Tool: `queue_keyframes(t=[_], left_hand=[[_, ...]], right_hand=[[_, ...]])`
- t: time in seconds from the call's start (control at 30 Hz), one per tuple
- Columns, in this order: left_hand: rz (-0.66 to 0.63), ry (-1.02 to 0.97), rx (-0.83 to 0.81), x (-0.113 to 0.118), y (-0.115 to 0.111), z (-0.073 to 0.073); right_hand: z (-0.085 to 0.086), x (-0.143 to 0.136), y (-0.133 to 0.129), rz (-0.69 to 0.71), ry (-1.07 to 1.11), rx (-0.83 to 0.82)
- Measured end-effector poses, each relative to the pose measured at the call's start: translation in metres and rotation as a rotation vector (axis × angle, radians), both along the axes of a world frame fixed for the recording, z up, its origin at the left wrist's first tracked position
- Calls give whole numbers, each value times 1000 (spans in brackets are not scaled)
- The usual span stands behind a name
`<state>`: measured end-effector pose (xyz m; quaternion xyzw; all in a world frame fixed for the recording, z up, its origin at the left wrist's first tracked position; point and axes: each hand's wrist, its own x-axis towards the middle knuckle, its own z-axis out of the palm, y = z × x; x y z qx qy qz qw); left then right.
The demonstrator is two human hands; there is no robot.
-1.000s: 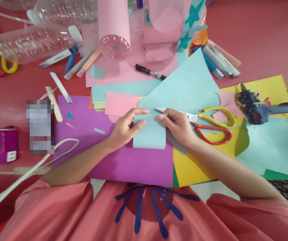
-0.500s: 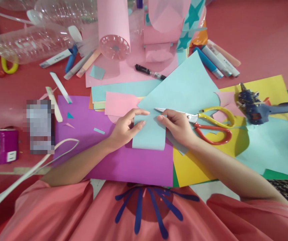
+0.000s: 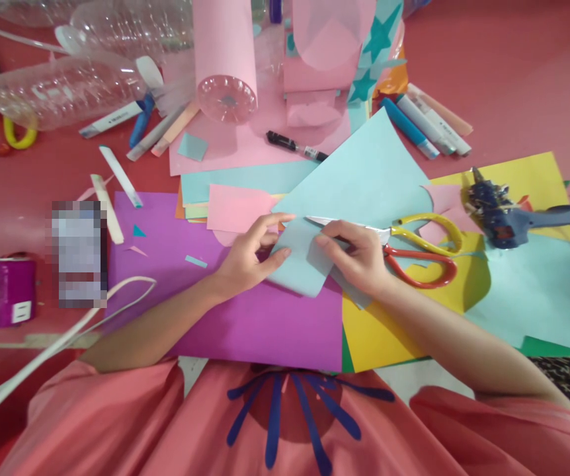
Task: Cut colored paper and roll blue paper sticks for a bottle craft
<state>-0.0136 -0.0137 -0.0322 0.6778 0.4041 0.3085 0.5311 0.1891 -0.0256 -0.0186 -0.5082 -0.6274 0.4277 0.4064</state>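
Observation:
A folded piece of light blue paper (image 3: pixel 302 258) is held tilted above the purple sheet (image 3: pixel 265 324). My right hand (image 3: pixel 357 254) pinches its right edge between thumb and fingers. At the paper's left edge is my left hand (image 3: pixel 252 258), thumb and index finger stretched apart, the thumb tip against the paper. Just behind and to the right of my right hand lie scissors (image 3: pixel 426 251) with one yellow and one red handle, their blades partly covered by that hand. A larger light blue sheet (image 3: pixel 359 168) lies beyond both hands.
A glue gun (image 3: pixel 500 211) rests on yellow paper (image 3: pixel 518 173) at right. Clear plastic bottles (image 3: pixel 71 89), a pink-wrapped bottle (image 3: pixel 225 46) and markers (image 3: pixel 408 129) are at the back. Leftward are a blurred phone (image 3: pixel 79 254), a purple box (image 3: pixel 2 291) and a white cable (image 3: pixel 41 360).
The folded blue paper has turned from nearly straight to a slant, its lower edge now sloping down to the right. My right hand has shifted slightly right and down; my left hand has barely moved.

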Motion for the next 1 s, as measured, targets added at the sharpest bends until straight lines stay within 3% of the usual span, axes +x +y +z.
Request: queue_keyframes(t=[0.1, 0.2, 0.33, 0.6, 1.0], left_hand=[[81, -63, -2, -3, 7, -3], [203, -76, 77, -5, 14, -5], [317, -42, 213, -6, 18, -4], [381, 18, 319, -9, 20, -1], [353, -48, 231, -6, 18, -2]], right_hand=[[0, 3, 0, -205, 31, 31], [-2, 4, 3, -248, 72, 36], [-3, 3, 4, -145, 125, -34], [-2, -1, 0, 135, 155, -310], [-1, -1, 2, 118, 224, -346]])
